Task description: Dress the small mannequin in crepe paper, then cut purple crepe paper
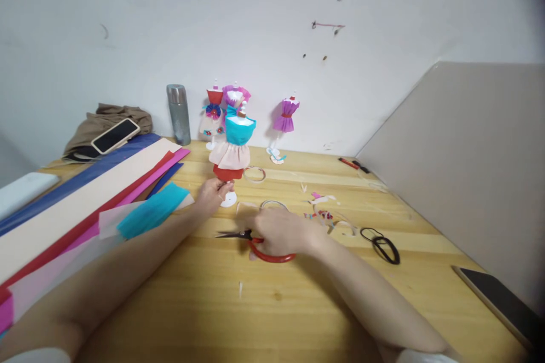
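Left forearm leads to fingers holding a turquoise, pink, red mannequin.

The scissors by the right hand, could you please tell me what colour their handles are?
Their handles are red, best seen in the head view.

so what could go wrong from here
The red-handled scissors under the right hand point towards the left forearm, so a slip might nick it. The teal-topped mini mannequin is held low by the left hand and could tip into the mannequins behind. Loose scraps beyond the right hand might get swept away.
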Tool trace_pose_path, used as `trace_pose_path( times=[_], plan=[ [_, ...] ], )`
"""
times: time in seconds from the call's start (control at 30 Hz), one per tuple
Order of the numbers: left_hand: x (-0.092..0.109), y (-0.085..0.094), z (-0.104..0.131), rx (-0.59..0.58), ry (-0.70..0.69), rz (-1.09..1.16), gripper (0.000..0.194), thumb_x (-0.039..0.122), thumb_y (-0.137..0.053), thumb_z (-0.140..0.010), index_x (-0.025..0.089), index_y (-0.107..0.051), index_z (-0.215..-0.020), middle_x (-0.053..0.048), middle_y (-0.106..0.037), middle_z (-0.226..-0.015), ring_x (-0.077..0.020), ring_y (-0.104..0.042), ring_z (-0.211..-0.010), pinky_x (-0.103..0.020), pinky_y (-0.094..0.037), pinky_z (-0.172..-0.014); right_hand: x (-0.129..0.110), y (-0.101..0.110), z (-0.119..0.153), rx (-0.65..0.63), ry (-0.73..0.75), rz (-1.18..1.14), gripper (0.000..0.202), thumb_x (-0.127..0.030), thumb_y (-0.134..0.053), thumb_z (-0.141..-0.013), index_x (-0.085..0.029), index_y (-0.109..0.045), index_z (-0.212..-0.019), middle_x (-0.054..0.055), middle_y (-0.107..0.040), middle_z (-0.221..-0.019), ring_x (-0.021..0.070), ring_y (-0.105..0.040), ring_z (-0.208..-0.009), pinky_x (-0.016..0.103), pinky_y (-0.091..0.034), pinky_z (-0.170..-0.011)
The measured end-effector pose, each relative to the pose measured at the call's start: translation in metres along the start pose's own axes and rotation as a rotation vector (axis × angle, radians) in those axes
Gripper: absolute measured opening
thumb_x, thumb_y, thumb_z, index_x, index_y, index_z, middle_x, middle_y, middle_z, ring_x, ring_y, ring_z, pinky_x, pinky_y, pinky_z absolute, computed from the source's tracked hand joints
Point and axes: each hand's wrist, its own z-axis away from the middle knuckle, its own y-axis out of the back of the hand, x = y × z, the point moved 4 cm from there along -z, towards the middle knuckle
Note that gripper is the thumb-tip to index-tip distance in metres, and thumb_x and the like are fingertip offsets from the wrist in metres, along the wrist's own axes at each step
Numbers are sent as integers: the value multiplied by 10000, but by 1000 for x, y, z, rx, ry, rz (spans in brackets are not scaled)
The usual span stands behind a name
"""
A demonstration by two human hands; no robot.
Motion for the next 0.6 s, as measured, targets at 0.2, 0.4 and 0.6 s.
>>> trace_pose_path(
  times=[0.2,0.4,0.6],
  plan=[
    [-4,3,-3,6,-9,-30,273,394,-579,-768,145,-658,-686,13,-538,-527,-118,-479,-514,-228,-358,-511,-40,-23,-18,102,-19,-3,318,-206,-565,-812,-95,-666,-1093,165,-727,-1065,288,-716,-927,315,-496,-700],
    [-6,1,-3,-3,0,-27,251,369,-587,-787,143,-656,-700,32,-500,-499,-107,-465,-499,-222,-352,-520,-67,-32,-13,170,-23,80,402,-226,-573,-838,-30,-611,-1187,203,-712,-975,296,-711,-801,342,-496,-566],
    [5,1,-2,-49,37,16,204,322,-590,-800,150,-633,-699,34,-501,-486,-105,-460,-477,-223,-357,-511,-39,0,13,32,-42,52,256,-296,-552,-927,-110,-727,-924,159,-737,-817,269,-710,-748,303,-426,-587]
  ],
)
